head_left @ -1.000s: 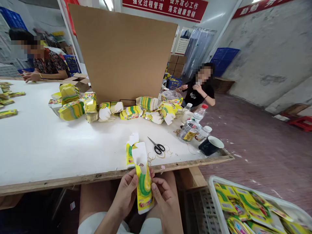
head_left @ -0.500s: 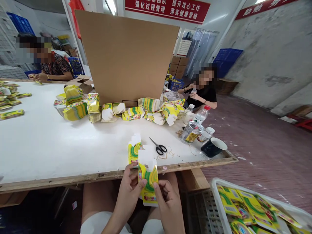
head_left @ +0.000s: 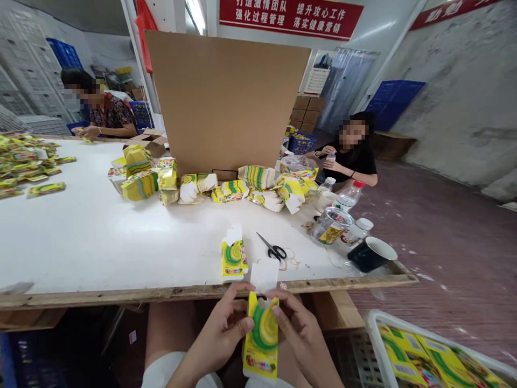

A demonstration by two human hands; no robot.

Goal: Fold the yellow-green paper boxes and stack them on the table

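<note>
Both of my hands hold one small yellow and green carton (head_left: 262, 339) over my lap, just below the table's front edge. My left hand (head_left: 226, 328) pinches its left side near the top. My right hand (head_left: 301, 331) pinches its right side. The carton's white top flap (head_left: 264, 275) stands up open. A folded stack of the same cartons (head_left: 233, 257) stands on the white table (head_left: 100, 242) just beyond my hands.
Black scissors (head_left: 273, 249) and rubber bands lie right of the stack. Jars, bottles and a dark cup (head_left: 369, 253) crowd the table's right corner. Carton bundles (head_left: 139, 180) line a large cardboard sheet (head_left: 226, 102). Flat cartons fill a white crate (head_left: 440, 361) at lower right. Two other people sit nearby.
The carton has come down from the table edge toward my lap and turned to show its front face. Both hands shifted up to grip near its top flap.
</note>
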